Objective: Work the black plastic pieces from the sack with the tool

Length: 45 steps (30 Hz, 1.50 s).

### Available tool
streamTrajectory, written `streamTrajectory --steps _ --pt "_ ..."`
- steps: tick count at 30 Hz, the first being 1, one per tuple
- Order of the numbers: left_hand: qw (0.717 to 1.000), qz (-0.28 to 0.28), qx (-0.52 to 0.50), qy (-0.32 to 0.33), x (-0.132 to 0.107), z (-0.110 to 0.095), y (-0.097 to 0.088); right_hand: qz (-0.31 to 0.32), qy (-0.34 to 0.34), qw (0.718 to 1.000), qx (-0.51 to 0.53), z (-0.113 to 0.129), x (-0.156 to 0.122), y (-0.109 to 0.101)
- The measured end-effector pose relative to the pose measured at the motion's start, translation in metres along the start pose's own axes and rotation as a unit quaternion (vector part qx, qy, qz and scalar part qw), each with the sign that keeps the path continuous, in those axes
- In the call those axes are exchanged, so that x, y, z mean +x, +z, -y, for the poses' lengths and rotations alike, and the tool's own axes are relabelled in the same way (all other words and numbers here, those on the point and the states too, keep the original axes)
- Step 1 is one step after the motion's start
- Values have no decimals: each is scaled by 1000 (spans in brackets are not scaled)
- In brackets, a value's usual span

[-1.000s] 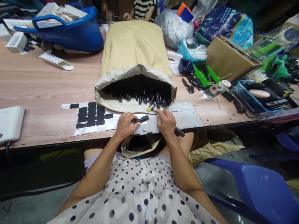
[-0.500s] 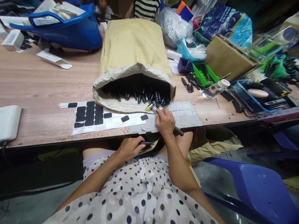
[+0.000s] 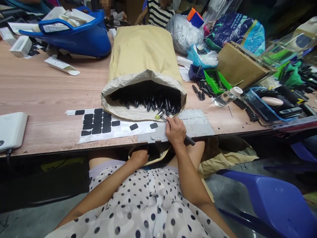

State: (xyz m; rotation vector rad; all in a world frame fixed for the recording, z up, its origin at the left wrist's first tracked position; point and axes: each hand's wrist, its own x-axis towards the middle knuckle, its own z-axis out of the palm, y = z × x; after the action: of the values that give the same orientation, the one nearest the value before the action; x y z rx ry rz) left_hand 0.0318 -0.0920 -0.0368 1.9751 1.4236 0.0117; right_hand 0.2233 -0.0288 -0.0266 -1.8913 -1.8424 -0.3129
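My right hand (image 3: 176, 131) is closed round a small hammer (image 3: 190, 140) with a black grip and a metal head with a yellow-green face. The hammer head rests at the lip of a big paper sack (image 3: 143, 44) lying on the table. Several black pen-like pieces (image 3: 166, 105) show inside its mouth. My left hand (image 3: 139, 158) is at the opening of another paper sack (image 3: 162, 156) on my lap, under the table edge. Its fingers dip inside and are hidden. A white sheet of black stickers (image 3: 119, 134) lies to the left of the hammer.
A blue basket (image 3: 81, 39) of white boxes stands back left. On the right are a green tray (image 3: 226, 84), a clear bottle (image 3: 224, 98) and a blue-rimmed tray (image 3: 262, 115). A blue chair (image 3: 274, 195) stands to my right. A person in a striped top (image 3: 158, 13) sits opposite.
My left hand has moved down into the lap sack's mouth; the black pen-like piece it held is out of sight. My right hand still holds the hammer. The view has shifted slightly.
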Motion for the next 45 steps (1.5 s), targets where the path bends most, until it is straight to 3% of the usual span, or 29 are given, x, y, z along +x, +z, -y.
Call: streamTrajectory --steps 2,4,5,6,8,10,12,15,18,20,24,26,29,33,35,38,41,45 --pt "998 52 -19 28 -6 -12 -23 0 1 1000 -1 0 0 0" --pt "985 108 -101 88 -7 -24 -52 0 2 1000 -4 0 0 0" --pt "977 103 -158 98 -4 -29 -67 0 2 1000 -5 0 0 -1" --pt "975 49 -197 88 2 -32 -83 0 2 1000 -5 0 0 -1" --pt "970 -131 -202 27 22 -30 -109 -1 2 1000 -4 0 0 -1" --pt "938 -299 -158 -72 52 -19 -127 -2 2 1000 -1 0 0 -2" --pt "899 -398 -125 -137 82 -1 -136 -3 3 1000 1 0 0 -2" --pt "867 -441 -142 -181 117 23 -136 0 5 1000 7 1 0 -3" --pt "851 -459 -158 -201 130 36 -133 5 10 1000 11 1 0 -3" --pt "849 -459 -149 -216 129 37 -133 4 11 1000 11 1 0 -3" --pt "872 -422 -104 -225 106 28 -138 2 13 1000 8 2 1 -3" --pt "882 -426 -89 -181 86 19 -136 5 14 1000 6 2 1 -3" --pt "905 -409 -102 -49 45 6 -120 6 12 1000 3 2 1 -4" --pt "944 -228 -157 177 -7 -5 -83 4 14 1000 7 2 1 -3" --pt "939 -203 -168 221 -19 -4 -69 5 15 1000 5 1 1 -2" --pt "935 -245 -149 209 -16 0 -62 -5 6 1000 -4 0 0 -1" --pt "940 -284 -87 166 5 7 -66 -13 4 1000 -7 -1 0 0" --pt "946 -295 -57 124 30 16 -70 -1 9 1000 -5 -3 1 0"
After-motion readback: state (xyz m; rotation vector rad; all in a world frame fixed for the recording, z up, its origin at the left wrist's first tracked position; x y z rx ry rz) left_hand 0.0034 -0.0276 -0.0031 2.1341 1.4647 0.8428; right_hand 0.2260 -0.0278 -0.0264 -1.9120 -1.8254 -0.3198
